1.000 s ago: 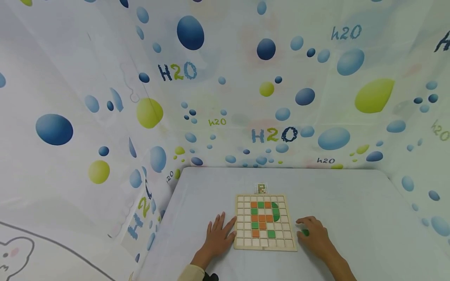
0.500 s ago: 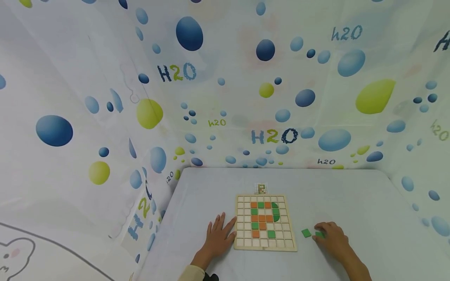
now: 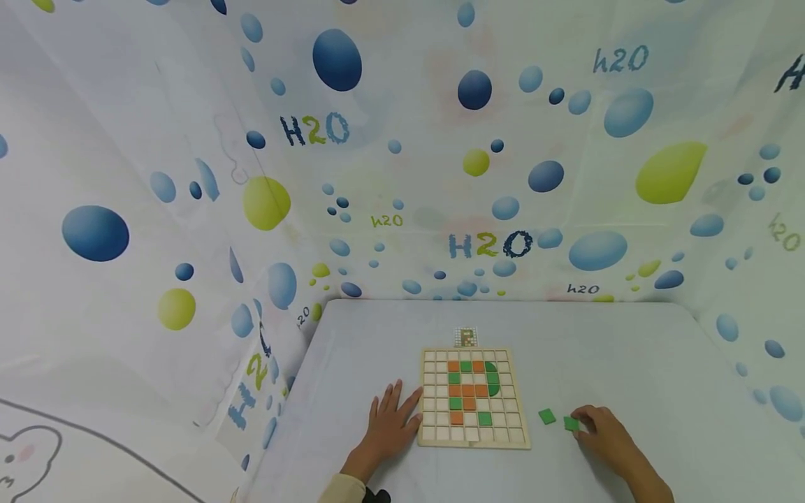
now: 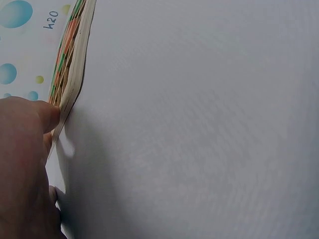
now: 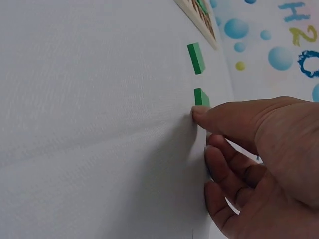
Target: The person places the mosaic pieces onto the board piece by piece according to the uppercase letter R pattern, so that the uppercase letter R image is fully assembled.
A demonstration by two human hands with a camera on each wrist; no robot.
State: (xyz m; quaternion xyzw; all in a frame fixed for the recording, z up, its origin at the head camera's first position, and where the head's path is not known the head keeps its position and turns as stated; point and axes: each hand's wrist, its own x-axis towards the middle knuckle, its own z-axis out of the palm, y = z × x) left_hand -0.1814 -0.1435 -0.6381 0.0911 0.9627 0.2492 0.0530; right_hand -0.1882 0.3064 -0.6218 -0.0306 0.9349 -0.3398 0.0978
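Note:
My left hand (image 3: 390, 426) lies with fingers spread at the left edge of a wooden grid board (image 3: 434, 436); in the left wrist view its thumb (image 4: 47, 117) touches the board's side. Orange and green pieces fill some cells of the board, with a rounded green shape (image 3: 493, 379) among them. Right of the board, my right hand (image 3: 606, 436) pinches the edge of a green square tile (image 3: 570, 423) on the table between thumb and index finger. The right wrist view shows the thumb (image 5: 202, 113) at this tile's near end, the other fingers loosely bent.
Another green square tile (image 3: 547, 416) lies flat between the board and the right hand. A small pattern card (image 3: 466, 337) sits just beyond the board's far edge. The white table (image 3: 377, 335) meets a printed curtain (image 3: 415, 175) at the back and left.
My right hand has moved right, away from the board. It has uncovered one green tile, which stays on the table, and is now at a second one. The left hand stays put.

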